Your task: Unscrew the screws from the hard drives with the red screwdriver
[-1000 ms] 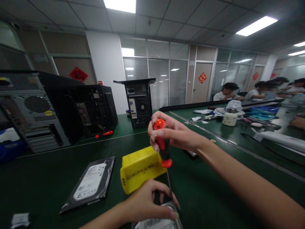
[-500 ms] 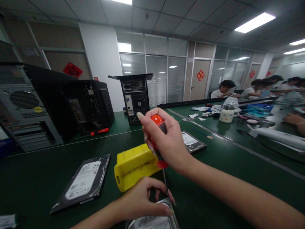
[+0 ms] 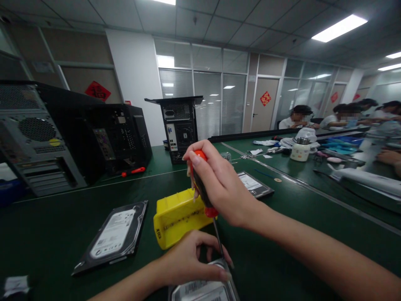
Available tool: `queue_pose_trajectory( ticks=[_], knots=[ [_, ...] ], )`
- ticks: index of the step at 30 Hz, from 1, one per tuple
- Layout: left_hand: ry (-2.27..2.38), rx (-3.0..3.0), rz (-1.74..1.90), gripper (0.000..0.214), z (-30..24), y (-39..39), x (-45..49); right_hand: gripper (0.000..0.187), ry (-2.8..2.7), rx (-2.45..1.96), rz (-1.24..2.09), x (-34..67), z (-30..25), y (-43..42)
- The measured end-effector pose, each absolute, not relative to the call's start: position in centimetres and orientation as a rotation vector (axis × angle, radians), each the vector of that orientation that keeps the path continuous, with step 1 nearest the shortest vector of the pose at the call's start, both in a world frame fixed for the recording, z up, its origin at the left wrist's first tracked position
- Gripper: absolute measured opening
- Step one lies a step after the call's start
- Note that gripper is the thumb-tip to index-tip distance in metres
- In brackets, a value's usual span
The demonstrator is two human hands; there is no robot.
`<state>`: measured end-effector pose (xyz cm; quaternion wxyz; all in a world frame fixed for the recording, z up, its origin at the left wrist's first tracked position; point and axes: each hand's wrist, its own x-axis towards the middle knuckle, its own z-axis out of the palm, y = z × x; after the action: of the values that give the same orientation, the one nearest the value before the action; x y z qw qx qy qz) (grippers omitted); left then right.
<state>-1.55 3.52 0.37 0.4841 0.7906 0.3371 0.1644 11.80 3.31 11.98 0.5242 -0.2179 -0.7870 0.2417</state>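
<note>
Screwdriver (image 3: 200, 184), red and black: gripped by the right hand (image 3: 216, 184), shaft directed down to the far end of the drive (image 3: 205, 290). Drive: held by the left hand (image 3: 188, 259), near the yellow bin (image 3: 177, 205).

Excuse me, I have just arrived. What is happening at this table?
A person's right hand grips a red-and-black screwdriver, its thin metal shaft pointing down at a silver rectangular hard drive. The left hand holds that drive's far end. A yellow plastic bin sits beyond; a flat, dark hard drive rests to the left.
</note>
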Motion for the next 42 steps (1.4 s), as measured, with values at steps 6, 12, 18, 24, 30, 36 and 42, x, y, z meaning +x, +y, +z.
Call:
queue_pose_trajectory(
  ticks=[6, 12, 18, 24, 30, 36, 42],
  knots=[
    [0.799, 1.930, 0.408, 0.037, 0.4, 3.5, -1.5, 0.015, -1.684, 0.015, 1.359, 11.6, 11.5, 5.9],
    [0.768, 1.940, 0.444, 0.035, 0.4, 3.5, -1.5, 0.022, -1.411, 0.167, 1.832, 12.9, 10.6, 9.0],
    [0.772, 1.912, 0.437, 0.034, 0.5, 3.4, -1.5, 0.022, -1.345, 0.236, 1.903, 14.2, 10.2, 10.0],
    [0.777, 1.938, 0.435, 0.034, 0.6, 3.5, -1.5, 0.020, -1.423, 0.286, 1.994, 14.9, 11.0, 9.6],
    [0.797, 1.939, 0.422, 0.036, 0.7, 3.4, -1.5, 0.020, -1.458, 0.322, 2.099, 14.8, 11.2, 8.9],
    [0.783, 1.946, 0.417, 0.036, 0.4, 3.5, -1.6, 0.030, -1.472, 0.405, 2.129, 14.2, 10.8, 8.4],
    [0.828, 1.939, 0.390, 0.040, 0.5, 3.4, -1.6, 0.031, -1.545, 0.510, 2.130, 14.2, 11.2, 8.3]
  ],
)
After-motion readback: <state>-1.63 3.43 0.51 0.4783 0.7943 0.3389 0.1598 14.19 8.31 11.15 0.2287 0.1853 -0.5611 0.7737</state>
